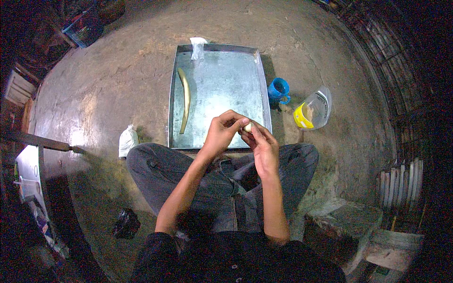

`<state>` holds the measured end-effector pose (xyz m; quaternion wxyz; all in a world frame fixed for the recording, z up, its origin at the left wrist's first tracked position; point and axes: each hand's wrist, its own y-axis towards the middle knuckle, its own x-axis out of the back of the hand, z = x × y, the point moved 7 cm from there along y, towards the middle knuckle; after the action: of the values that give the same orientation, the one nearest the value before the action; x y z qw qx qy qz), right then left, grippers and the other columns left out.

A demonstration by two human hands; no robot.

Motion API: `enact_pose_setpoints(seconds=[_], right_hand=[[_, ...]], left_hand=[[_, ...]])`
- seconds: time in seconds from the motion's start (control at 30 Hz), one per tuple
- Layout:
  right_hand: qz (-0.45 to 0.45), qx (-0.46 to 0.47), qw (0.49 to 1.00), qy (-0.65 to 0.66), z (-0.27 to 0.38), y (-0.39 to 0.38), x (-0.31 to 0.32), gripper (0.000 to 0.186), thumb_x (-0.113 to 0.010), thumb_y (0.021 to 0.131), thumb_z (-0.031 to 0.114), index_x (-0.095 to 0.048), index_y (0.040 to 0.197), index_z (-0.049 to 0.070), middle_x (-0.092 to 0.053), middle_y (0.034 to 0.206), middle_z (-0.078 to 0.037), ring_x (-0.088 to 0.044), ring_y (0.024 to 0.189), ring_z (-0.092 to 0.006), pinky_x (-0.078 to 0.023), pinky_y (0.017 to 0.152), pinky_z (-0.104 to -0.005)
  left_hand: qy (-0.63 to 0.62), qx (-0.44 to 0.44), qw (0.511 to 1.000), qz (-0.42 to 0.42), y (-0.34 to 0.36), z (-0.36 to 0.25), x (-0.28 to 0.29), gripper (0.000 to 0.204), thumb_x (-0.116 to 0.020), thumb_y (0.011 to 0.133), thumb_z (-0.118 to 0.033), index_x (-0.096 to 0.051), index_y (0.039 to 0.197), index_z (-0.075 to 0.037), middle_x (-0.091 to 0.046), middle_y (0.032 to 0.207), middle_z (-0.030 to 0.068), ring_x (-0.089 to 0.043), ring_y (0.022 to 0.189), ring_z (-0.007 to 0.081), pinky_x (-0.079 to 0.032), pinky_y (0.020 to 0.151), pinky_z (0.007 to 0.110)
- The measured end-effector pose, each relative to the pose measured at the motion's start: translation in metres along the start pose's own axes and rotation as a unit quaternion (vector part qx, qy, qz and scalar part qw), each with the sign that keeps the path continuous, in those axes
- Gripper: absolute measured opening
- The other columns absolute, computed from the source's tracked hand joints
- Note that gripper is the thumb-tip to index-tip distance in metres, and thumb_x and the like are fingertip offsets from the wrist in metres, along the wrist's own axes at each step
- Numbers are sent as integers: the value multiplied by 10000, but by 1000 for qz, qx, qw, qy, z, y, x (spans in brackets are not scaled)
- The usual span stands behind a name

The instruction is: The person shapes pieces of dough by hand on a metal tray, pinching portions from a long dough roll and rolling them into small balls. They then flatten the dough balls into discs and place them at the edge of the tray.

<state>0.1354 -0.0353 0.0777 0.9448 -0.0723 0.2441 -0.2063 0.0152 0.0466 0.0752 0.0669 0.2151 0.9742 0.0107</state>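
Note:
Both my hands meet over the near edge of a shallow metal tray [226,85], above my crossed legs. My left hand [222,133] is closed, its thumb and fingers pinching a small pale lump [247,127]. My right hand [265,148] is closed round the same lump from the other side, fingers curled beneath it. Most of the lump is hidden by the fingers, and I cannot tell what it is made of. Along the tray's left side lies a long, slightly curved yellowish stick-like piece [186,101], touched by neither hand.
A white plastic bag [198,47] hangs over the tray's far rim. To the tray's right stand a blue mug [278,89] and a clear-and-yellow plastic pack [311,113]. A tied white bag [128,141] sits by my left knee, a black bag [126,223] nearer.

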Motion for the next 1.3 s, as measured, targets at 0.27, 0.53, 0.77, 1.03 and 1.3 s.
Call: enact_pose_setpoints(seconds=[0.27,0.53,0.77,1.03,1.3], right_hand=[[-20,30,999,18,3,0,7,264,-650,984,109,-638,1202,-40,-683,1164,-168,-709,1005,-247,-613,878,-379],[-5,27,999,23,8,-1,6,258,-642,990,112,-645,1200,-38,-687,1155,-165,-709,1001,-252,-615,872,-380],[8,8,1000,2,5,-1,9,274,-650,989,127,-648,1206,-39,-702,1129,-155,-720,956,-242,-614,857,-367],[11,10,999,37,2,0,11,278,-634,1003,157,-648,1208,-30,-701,1119,-142,-717,947,-219,-614,846,-355],[29,-10,998,47,5,-2,4,279,-599,1023,174,-645,1201,-36,-699,1116,-139,-711,940,-219,-617,834,-351]], left_hand=[[-39,24,999,26,0,-7,2,221,-725,932,-168,-711,1073,2,-723,987,73,-670,951,149,-535,882,312],[4,-16,999,35,-2,-10,0,171,-775,885,-94,-706,1004,8,-728,903,77,-678,859,130,-545,796,293],[26,-21,999,34,-1,-8,1,156,-721,935,-108,-702,1004,30,-723,846,82,-657,771,118,-535,705,282],[14,-45,998,38,-3,-21,0,173,-697,949,-102,-699,1069,23,-717,901,89,-670,824,132,-551,758,285],[46,-125,988,77,-4,-32,1,205,-755,884,-71,-693,1055,22,-723,955,93,-697,934,158,-563,848,307]])
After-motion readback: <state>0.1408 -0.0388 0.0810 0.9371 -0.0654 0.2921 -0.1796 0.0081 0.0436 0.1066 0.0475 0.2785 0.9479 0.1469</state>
